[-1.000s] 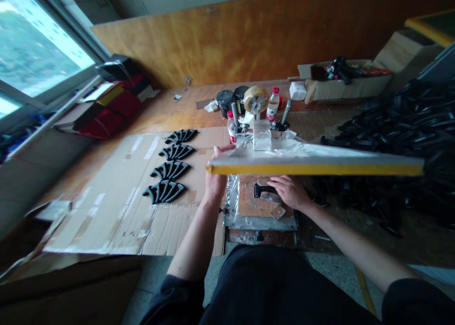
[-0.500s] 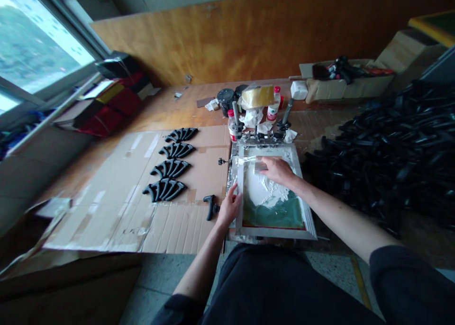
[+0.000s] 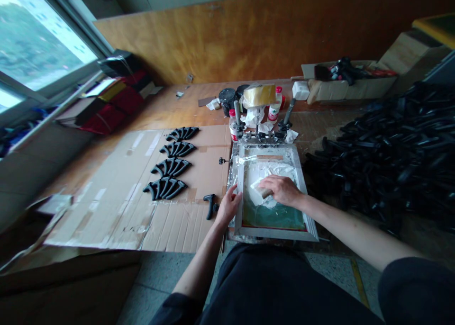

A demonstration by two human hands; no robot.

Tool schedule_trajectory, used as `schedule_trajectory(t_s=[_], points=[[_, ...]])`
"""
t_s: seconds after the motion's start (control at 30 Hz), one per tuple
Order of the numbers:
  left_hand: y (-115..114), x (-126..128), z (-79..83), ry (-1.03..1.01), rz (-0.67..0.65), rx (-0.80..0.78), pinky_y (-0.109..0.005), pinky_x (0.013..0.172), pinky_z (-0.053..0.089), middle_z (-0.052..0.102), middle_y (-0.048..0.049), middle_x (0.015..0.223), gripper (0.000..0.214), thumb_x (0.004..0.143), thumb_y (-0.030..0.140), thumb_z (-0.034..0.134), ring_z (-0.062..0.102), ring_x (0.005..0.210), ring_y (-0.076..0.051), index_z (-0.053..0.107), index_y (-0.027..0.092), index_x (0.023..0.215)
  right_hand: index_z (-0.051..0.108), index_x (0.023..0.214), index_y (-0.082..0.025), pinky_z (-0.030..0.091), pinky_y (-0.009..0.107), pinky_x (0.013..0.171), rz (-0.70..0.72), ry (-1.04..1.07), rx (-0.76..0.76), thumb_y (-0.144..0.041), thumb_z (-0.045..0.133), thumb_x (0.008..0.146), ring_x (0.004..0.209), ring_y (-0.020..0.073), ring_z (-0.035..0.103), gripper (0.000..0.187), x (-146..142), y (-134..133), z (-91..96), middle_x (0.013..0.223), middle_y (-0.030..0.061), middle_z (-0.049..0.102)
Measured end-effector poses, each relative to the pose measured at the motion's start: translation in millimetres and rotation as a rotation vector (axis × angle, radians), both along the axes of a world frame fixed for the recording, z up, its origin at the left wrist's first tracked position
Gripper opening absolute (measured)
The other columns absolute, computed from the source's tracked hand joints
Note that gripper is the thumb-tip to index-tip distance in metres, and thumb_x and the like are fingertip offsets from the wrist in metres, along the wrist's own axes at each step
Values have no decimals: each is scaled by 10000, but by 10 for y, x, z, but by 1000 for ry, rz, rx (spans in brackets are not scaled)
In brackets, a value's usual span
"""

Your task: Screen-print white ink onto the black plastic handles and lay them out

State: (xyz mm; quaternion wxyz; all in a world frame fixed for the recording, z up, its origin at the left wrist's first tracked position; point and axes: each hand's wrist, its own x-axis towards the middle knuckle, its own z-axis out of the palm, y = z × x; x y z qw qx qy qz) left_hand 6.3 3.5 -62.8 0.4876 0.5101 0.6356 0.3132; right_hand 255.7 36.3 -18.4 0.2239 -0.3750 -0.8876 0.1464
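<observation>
A silver-framed printing screen (image 3: pixel 240 183) lies flat on its stand, smeared with white ink over a green mesh. My right hand (image 3: pixel 282 191) is closed on a small squeegee (image 3: pixel 261 191) pressed on the white ink near the screen's middle. My left hand (image 3: pixel 228 205) grips the frame's left edge. A single black plastic handle (image 3: pixel 210 205) lies on the cardboard just left of my left hand.
Several fanned groups of black parts (image 3: pixel 164 188) lie in a column on flattened cardboard (image 3: pixel 117 206). Bottles, cans and a tape roll (image 3: pixel 259 95) stand behind the screen. A big heap of black parts (image 3: pixel 391 149) fills the right. A cardboard box (image 3: pixel 350 85) sits far right.
The raised screen was lowered flat. A black handle now lies on the cardboard. My right hand moved onto the screen and dragged the squeegee from the far end toward me.
</observation>
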Motion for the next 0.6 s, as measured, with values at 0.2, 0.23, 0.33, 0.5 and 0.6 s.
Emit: schedule_trajectory(t_s=[0.2, 0.23, 0.33, 0.5, 0.6], points=[[4, 12, 71, -23, 12, -18, -193, 486, 313, 510, 48, 651, 612, 846, 498, 550, 441, 533, -86, 485, 200, 1376, 697, 1022, -251, 510, 266, 768, 60, -5, -87, -59, 589, 772, 886, 164, 672, 333, 40, -98, -9, 1003, -9, 720], [5, 11, 94, -32, 6, -20, -192, 481, 304, 497, 53, 639, 620, 843, 497, 556, 427, 524, -83, 480, 199, 1381, 694, 1029, -268, 511, 265, 753, 3, 9, -101, -101, 614, 790, 862, 161, 673, 301, 11, -20, 61, 981, -21, 720], [-1, -1, 254, -93, -3, -22, -187, 464, 275, 467, 66, 609, 675, 824, 516, 588, 385, 491, -74, 451, 209, 1409, 621, 1216, -311, 513, 304, 809, -215, 70, -62, -205, 688, 797, 946, 188, 660, 437, -80, 353, 332, 1110, -7, 696], [16, 22, 857, -262, 35, 13, -190, 455, 278, 500, 32, 617, 610, 849, 647, 480, 390, 496, -78, 614, 186, 1224, 584, 1291, -275, 505, 344, 774, -534, 187, 8, -294, 654, 831, 829, 205, 649, 466, 459, 928, 633, 988, 39, 703], [170, 127, 1268, -381, 91, 132, -211, 504, 385, 593, -14, 725, 624, 869, 694, 367, 499, 578, -107, 656, 179, 1069, 657, 1103, -184, 492, 310, 686, -795, 412, -63, -312, 516, 899, 704, 177, 622, 279, 1026, 991, 460, 847, 56, 693]])
